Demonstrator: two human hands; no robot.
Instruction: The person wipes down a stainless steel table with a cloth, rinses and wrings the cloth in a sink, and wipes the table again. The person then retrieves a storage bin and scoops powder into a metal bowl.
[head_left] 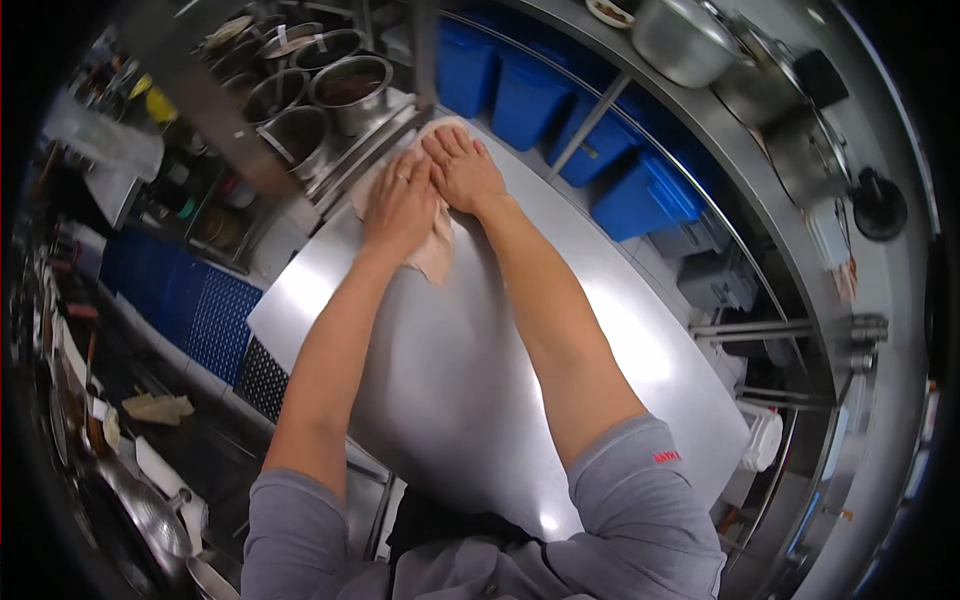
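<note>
gray sleeves are closest. left hand and right hand lie together, flat on a pink cloth at eleven o'clock. beyond, a metal pot holds dark stuff; blue bins stand at one.

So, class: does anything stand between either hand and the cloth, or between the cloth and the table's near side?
Nothing visible does. The left hand and right hand already rest on the cloth; no object shows on the steel table along that way, though the forearms hide parts of it.
</note>
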